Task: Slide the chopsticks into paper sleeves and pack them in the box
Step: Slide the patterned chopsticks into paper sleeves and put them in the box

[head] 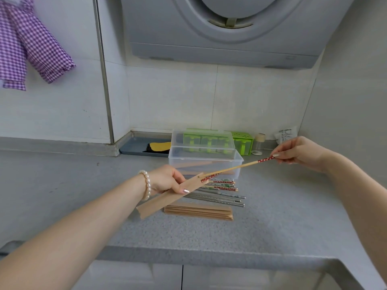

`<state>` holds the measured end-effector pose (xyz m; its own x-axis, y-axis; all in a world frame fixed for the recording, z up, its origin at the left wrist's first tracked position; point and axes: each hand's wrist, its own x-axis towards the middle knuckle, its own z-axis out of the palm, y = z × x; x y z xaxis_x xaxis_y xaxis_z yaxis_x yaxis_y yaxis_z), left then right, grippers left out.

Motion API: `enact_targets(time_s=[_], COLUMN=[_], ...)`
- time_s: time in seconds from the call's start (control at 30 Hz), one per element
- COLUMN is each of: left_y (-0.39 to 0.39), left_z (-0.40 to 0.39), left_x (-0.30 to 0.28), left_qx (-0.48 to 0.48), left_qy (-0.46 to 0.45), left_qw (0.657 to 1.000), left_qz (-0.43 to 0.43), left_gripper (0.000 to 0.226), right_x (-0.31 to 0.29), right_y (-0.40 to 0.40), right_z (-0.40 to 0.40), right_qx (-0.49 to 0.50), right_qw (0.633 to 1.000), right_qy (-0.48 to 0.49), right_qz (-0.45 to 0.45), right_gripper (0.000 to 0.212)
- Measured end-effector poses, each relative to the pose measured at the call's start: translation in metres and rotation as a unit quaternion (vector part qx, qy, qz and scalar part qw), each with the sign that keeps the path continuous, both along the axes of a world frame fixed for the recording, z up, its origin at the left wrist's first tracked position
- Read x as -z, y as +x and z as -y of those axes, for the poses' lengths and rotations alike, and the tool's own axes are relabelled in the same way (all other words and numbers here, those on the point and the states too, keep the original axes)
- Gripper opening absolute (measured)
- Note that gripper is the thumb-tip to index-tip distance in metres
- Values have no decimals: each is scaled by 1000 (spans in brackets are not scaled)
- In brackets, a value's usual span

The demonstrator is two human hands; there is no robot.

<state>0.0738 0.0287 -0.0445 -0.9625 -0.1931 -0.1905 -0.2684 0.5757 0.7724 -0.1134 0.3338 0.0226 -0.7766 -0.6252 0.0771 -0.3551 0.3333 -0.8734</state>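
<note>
**Chopstick at the mouth of the sleeve**

We're at a grey speckled countertop point(272, 216), and at the back stands the clear plastic box point(206, 162), lid off and propped behind it, with what look like a few filled sleeves already inside. In front of it lies a loose pile of chopsticks point(219, 191), steel ones and red-patterned ones, and nearer still a flat stack of brown paper sleeves point(198, 212).

Now the action: the left hand point(165, 181) grips one paper sleeve point(169, 197), thumb on top, holding it slanted above the counter. The right hand point(297, 152) pinches the red-patterned end of a wooden chopstick point(234, 168), its thin tip just at the sleeve's upper opening; one patterned stick seems to sit there already.

The risks here? The opening looks flat and narrow, so a tip arriving off-line could catch the paper edge and crumple or tear it. A squeezing thumb could pinch the mouth closed. And held by its far end, the stick may wobble and miss.
</note>
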Motion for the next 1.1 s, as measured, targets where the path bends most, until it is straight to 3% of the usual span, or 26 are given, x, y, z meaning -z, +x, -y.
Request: enact_targets(time_s=[0.13, 0.3, 0.8, 1.1], left_y=[1, 2, 5, 7], left_z=[0, -2, -24, -28], left_x=[0, -1, -8, -9], left_qx=[-1, 6, 43, 27], left_qy=[-1, -25, -27, -35], left_qw=[1000, 1000, 998, 999], left_qz=[-1, 2, -24, -25], left_gripper=[12, 14, 13, 22], right_x=[-3, -5, 10, 31], right_y=[0, 3, 26, 41], right_z=[-2, 0, 37, 65], right_qx=[12, 17, -33, -67], right_qw=[1000, 998, 996, 997], right_qy=[13, 25, 79, 34], right_qz=[-22, -53, -31, -31], right_gripper=[36, 29, 9, 25])
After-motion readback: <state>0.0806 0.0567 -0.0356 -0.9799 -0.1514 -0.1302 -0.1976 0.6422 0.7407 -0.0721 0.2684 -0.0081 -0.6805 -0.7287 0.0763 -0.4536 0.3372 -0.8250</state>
